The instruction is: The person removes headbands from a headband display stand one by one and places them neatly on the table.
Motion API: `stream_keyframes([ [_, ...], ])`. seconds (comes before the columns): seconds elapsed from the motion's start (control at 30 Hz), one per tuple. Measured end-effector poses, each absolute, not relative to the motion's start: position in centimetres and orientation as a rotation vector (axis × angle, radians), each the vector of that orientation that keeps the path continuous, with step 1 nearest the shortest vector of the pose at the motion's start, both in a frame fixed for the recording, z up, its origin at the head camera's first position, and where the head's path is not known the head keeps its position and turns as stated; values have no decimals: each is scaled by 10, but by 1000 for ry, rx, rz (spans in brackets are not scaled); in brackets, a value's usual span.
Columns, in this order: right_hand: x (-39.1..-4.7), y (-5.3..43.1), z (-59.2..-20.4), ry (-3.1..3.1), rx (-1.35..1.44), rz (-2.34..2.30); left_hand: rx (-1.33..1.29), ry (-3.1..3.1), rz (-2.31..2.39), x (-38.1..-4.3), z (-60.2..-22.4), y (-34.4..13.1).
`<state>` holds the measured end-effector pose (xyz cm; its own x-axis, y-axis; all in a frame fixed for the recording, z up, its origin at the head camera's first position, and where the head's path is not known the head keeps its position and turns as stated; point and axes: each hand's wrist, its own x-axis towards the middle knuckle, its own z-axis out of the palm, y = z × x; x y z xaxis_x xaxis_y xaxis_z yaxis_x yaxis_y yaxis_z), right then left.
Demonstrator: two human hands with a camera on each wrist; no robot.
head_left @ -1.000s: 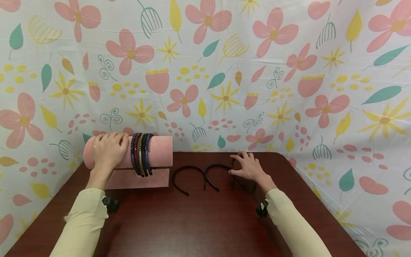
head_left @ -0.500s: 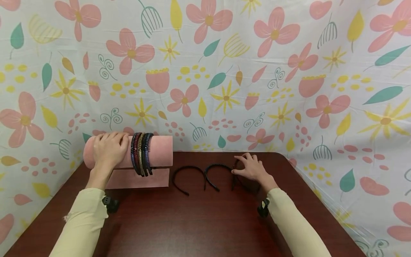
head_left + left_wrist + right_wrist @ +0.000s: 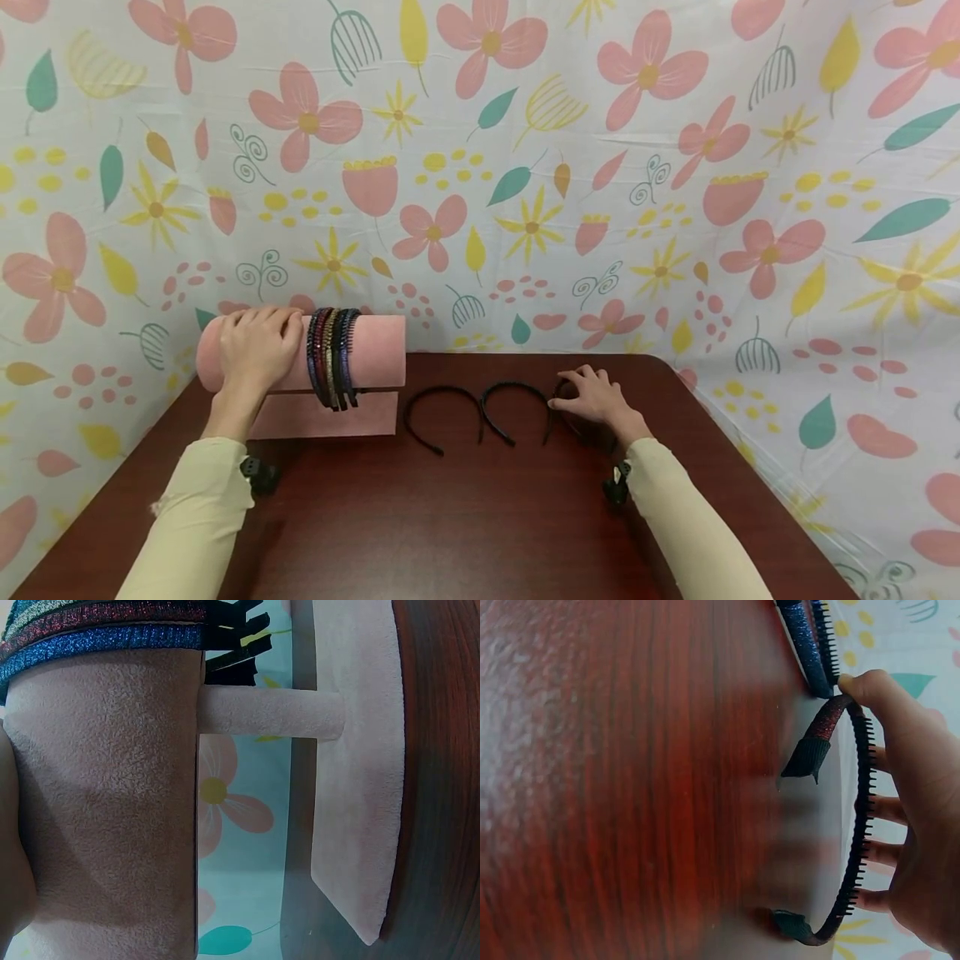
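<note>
My left hand (image 3: 258, 342) holds the left part of a pink padded headband stand (image 3: 378, 350), fingers bent over its roll. Several glittery headbands (image 3: 324, 354) in blue, red and gold circle the roll beside that hand. At the table's right, my right hand (image 3: 596, 396) holds a dark red toothed headband (image 3: 861, 795); the thumb is at one end and the fingers lie behind its teeth. The hand hides most of this band in the head view. In the left wrist view, the roll (image 3: 112, 810) fills the left side, with only a sliver of the hand visible.
Two dark headbands, one black (image 3: 442, 389) and one bluish (image 3: 513, 384), lie side by side between the stand and my right hand. The brown table (image 3: 450, 517) ends at a flower-printed cloth (image 3: 480, 167) behind and at right.
My right hand has shifted a little to the right and lower, and the red headband has come along with it. My left hand stays on the stand.
</note>
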<state>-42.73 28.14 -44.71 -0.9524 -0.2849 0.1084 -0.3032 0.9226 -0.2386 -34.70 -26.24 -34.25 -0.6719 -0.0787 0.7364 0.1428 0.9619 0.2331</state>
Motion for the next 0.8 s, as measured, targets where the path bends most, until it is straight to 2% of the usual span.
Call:
stream_keyframes([
  [0.8,-432,280,-459,-3008,473,409,-31,-2312,-350,-349,-343,-263],
])
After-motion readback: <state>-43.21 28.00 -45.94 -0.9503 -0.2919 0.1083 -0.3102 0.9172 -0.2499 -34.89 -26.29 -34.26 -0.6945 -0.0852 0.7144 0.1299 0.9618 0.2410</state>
